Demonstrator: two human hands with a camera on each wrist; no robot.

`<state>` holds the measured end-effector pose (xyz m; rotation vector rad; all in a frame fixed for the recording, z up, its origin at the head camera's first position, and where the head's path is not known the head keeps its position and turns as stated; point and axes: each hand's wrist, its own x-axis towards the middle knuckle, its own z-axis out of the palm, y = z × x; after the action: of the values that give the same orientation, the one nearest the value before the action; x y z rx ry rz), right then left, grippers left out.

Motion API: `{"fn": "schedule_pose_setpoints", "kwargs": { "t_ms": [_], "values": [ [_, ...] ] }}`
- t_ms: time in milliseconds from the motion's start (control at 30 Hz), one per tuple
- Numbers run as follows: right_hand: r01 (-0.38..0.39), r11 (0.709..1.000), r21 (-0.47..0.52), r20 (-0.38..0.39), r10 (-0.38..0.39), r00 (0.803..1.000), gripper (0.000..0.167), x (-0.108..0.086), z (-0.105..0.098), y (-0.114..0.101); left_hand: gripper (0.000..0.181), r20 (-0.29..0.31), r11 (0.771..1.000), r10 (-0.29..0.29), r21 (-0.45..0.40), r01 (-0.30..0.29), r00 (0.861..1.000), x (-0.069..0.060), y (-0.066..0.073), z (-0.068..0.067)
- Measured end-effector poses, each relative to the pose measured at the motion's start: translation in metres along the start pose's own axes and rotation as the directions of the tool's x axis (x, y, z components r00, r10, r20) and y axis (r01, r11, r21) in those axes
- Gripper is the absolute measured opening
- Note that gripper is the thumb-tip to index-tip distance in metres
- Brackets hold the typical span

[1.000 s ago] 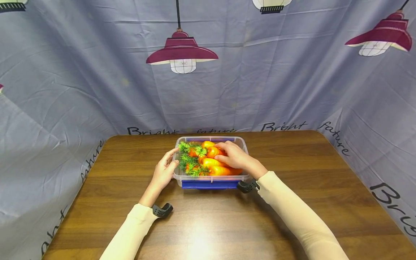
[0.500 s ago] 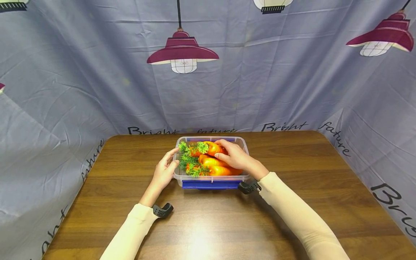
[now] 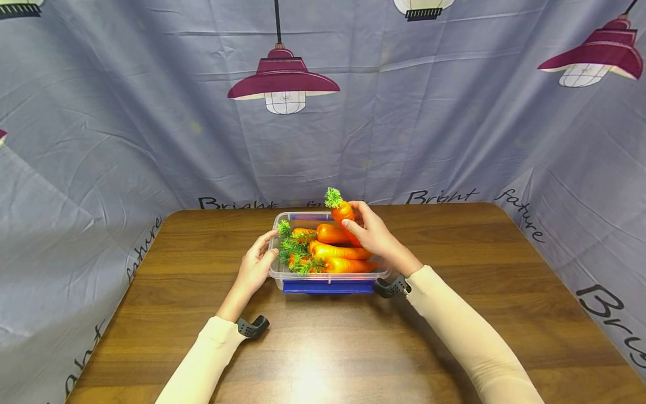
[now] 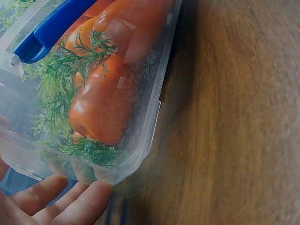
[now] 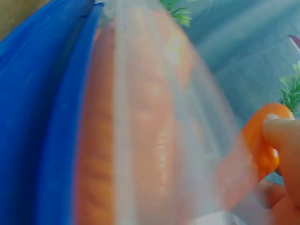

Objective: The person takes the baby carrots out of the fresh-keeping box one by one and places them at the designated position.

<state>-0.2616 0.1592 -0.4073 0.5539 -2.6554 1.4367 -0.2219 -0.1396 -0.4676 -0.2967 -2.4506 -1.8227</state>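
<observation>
A clear plastic box (image 3: 275,273) holds several orange carrots (image 3: 335,252) with green leafy tops, which lie mostly to the left. Over the box's right part, my right hand (image 3: 375,234) pinches one carrot (image 3: 343,213) between thumb and fingers, its leafy end tilted up. The right wrist view shows the thumb pressed on that carrot (image 5: 260,136), blurred partly behind the box wall. My left hand (image 3: 254,269) touches the box's left end, thumb and fingers spread. In the left wrist view its extended fingers (image 4: 84,204) rest against the clear end wall.
The box stands near the far edge of a brown wooden table (image 3: 313,348). A blue latch (image 3: 328,287) runs along its near side. Behind the table hangs a grey-blue curtain (image 3: 353,151) printed with red lamps and lettering.
My right hand has taken hold of a carrot and raised it out of the pile, leafy end up. The left hand has stayed at the box's left end.
</observation>
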Motion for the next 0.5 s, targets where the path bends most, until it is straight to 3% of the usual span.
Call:
{"fn": "schedule_pose_setpoints", "kwargs": {
  "t_ms": [267,500],
  "values": [
    [-0.058,0.98,0.19,-0.049,0.068,0.996,0.05,0.004,-0.017,-0.006,0.046,-0.007,1.0,-0.008,-0.002,0.008,1.0,-0.002,0.004,0.0],
    [-0.095,0.921,0.377,-0.081,0.135,0.987,0.055,0.004,-0.038,-0.008,0.047,-0.007,1.0,-0.015,-0.007,0.015,1.0,-0.002,0.004,0.0]
  ]
}}
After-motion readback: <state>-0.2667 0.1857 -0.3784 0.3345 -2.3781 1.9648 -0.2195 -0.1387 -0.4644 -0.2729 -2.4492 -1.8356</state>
